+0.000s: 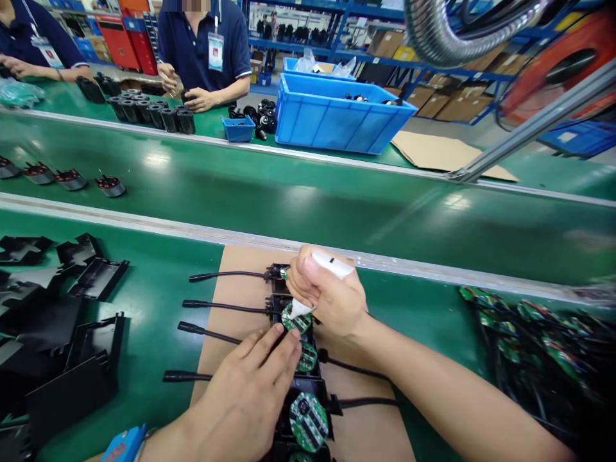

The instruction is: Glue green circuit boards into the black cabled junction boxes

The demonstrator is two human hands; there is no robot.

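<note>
My right hand (334,298) is wrapped round a white squeeze tube (333,263), its nozzle pointing down at a round green circuit board (302,323). The nozzle tip is at the board's left part; whether it touches I cannot tell. My left hand (243,394) lies palm down with fingers stretched out, fingertips at that board's near edge and covering part of the row. Closer to me are another green board (308,357) and a larger-looking one (308,421), each in a black housing. Black cables (231,307) stick out to both sides. The row rests on brown cardboard (214,350).
Black plastic shells (43,321) are heaped at left. At right lies a pile of wired boards (529,346). Beyond a metal rail, motor parts (70,178) sit on a green belt (231,192). Across it are a blue bin (337,115) and two people, one a person in navy (205,58).
</note>
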